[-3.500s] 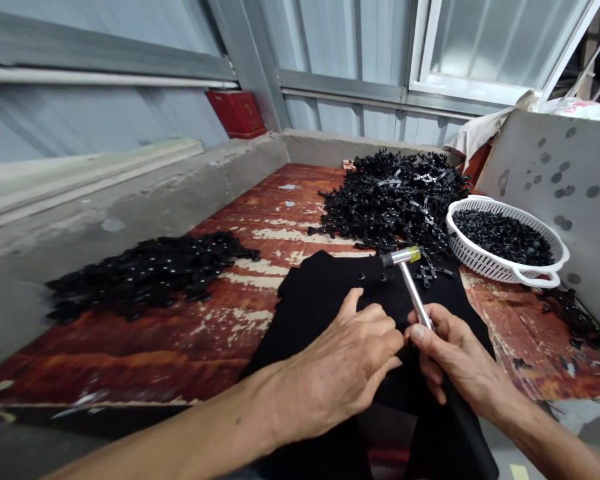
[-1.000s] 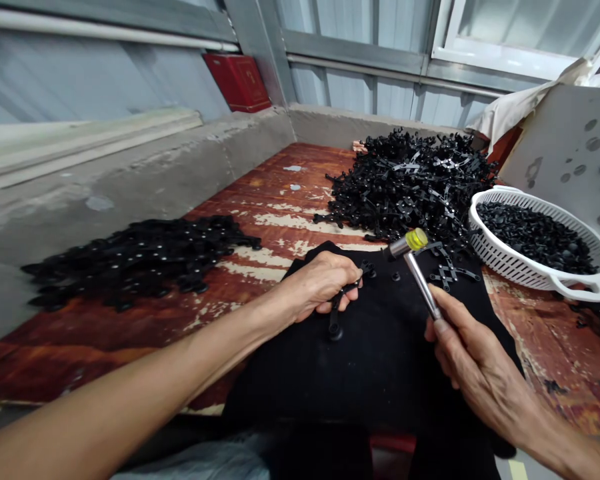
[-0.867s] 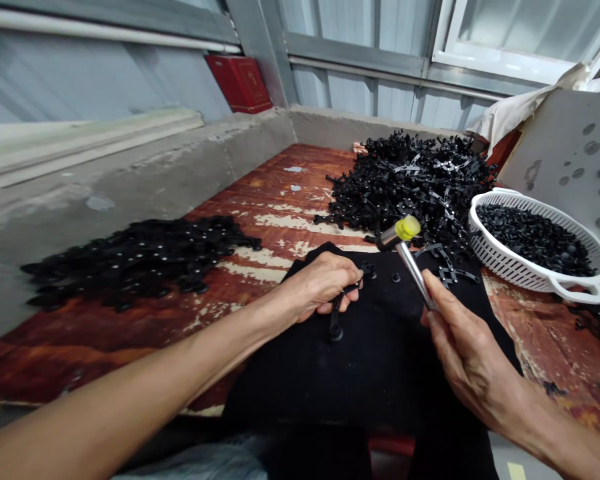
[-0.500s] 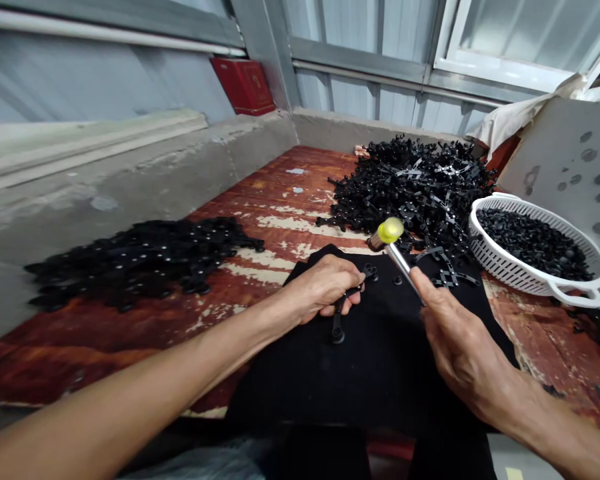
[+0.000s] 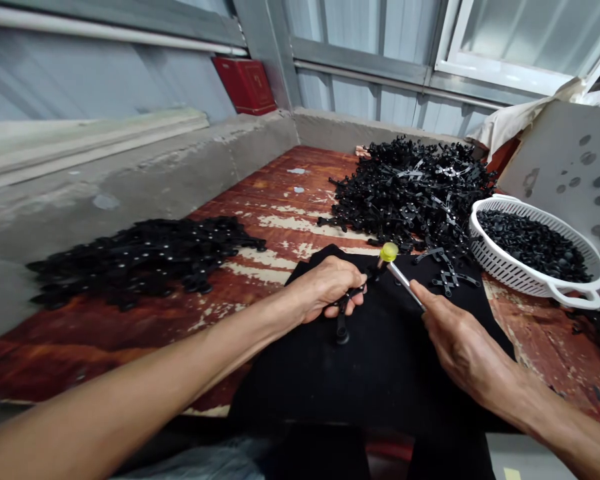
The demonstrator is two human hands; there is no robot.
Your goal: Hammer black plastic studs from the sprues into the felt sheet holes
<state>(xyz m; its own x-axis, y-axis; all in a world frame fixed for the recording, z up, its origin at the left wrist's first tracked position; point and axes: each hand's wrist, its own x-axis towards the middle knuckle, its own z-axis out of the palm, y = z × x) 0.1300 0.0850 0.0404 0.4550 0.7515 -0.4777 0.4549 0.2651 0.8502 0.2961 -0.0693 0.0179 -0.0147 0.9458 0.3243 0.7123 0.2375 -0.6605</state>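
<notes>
Black linked bracket (image 5: 343, 328) pinched in the left hand (image 5: 333, 290) near the far edge of the black cloth (image 5: 380, 373).
The right hand (image 5: 455, 337) wraps the handle of a hammer (image 5: 399, 275), its yellow-tipped head at the bracket's far end; contact cannot be told. Another bracket (image 5: 449, 275) lies by the cloth's far right corner. On the table (image 5: 280, 193), a dark heap (image 5: 405, 193) fills the far right corner, a white basket (image 5: 505, 265) stands toward the right edge, a flatter pile (image 5: 145, 257) along the left.

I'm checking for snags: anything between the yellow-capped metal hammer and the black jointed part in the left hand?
Nothing visible: the hammer in the right hand has its head by the far end of the part; contact unclear.
</notes>
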